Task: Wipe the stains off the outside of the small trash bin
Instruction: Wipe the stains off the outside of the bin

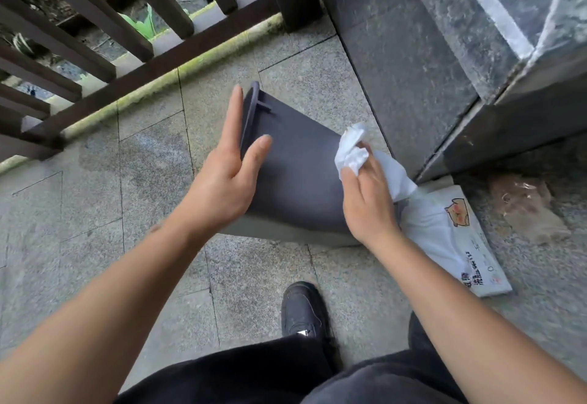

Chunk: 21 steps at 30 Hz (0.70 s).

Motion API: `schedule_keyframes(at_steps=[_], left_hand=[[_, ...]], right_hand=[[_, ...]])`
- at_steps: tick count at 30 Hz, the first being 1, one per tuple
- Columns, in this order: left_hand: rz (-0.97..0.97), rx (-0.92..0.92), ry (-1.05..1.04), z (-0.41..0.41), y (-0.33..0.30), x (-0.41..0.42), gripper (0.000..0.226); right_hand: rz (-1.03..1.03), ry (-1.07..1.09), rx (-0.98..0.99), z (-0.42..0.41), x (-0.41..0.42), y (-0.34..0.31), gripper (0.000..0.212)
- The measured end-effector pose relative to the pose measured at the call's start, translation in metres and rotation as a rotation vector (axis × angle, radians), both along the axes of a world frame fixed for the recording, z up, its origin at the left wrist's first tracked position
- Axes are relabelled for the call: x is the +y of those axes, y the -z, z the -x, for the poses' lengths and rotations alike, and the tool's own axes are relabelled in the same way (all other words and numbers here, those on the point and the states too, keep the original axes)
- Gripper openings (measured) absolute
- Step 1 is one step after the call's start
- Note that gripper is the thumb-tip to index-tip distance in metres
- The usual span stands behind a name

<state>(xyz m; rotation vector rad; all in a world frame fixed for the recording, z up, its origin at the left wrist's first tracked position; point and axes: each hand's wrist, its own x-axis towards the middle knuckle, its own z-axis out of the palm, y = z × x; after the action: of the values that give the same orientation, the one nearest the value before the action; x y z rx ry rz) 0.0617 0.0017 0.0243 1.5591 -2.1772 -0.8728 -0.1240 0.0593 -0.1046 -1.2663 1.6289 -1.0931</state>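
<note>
Dark trousers (254, 375) and a black shoe (303, 311) at 6 o'clock; small bin on its side at centre, both hands on it.

Bin (295, 178): dark grey, lying tipped on the stone paving (95, 213), rim toward 11 o'clock, base toward 5 o'clock. Left hand (227, 178): fingers straight and spread, palm flat against the bin's rim end, steadying it; nothing gripped. Right hand (365, 200): fingers curled round a crumpled white tissue (351, 152), pressing it onto the bin's upper side at 3 o'clock of the bin. White printed tissue pack (470, 244) lies on the ground at 4 o'clock, just beside the bin's base. Dark railing (95, 54) at 10 o'clock; polished dark stone wall (428, 54) at 1 o'clock.
</note>
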Motion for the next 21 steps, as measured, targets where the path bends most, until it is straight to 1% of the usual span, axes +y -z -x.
schedule_keyframes(at_steps=[3, 6, 9, 13, 15, 17, 19, 21], left_hand=[[0.023, -0.016, 0.056, 0.004, -0.002, 0.003, 0.066], [0.005, -0.014, 0.043, 0.004, -0.002, 0.004, 0.064], [-0.005, 0.007, 0.022, 0.009, -0.003, 0.001, 0.062], [-0.018, 0.029, 0.018, 0.013, -0.005, -0.003, 0.061], [-0.027, 0.02, 0.001, 0.012, -0.004, -0.001, 0.061], [-0.039, 0.031, -0.027, 0.009, -0.002, 0.002, 0.06], [-0.098, 0.105, -0.058, 0.005, -0.001, 0.002, 0.062], [-0.228, 0.293, -0.135, -0.003, 0.0, -0.001, 0.073]], right_hand=[[0.054, -0.092, 0.012, -0.013, -0.027, -0.027, 0.059], [0.118, -0.153, 0.021, -0.022, -0.037, -0.05, 0.063], [0.19, -0.186, 0.086, -0.039, -0.023, -0.063, 0.057], [0.263, -0.235, 0.082, -0.056, -0.003, -0.071, 0.057], [0.283, -0.283, 0.091, -0.055, 0.008, -0.068, 0.054], [0.328, -0.329, 0.142, -0.048, 0.022, -0.056, 0.052], [0.345, -0.345, 0.188, -0.037, 0.038, -0.035, 0.053], [0.268, -0.298, 0.208, -0.019, 0.051, -0.011, 0.053]])
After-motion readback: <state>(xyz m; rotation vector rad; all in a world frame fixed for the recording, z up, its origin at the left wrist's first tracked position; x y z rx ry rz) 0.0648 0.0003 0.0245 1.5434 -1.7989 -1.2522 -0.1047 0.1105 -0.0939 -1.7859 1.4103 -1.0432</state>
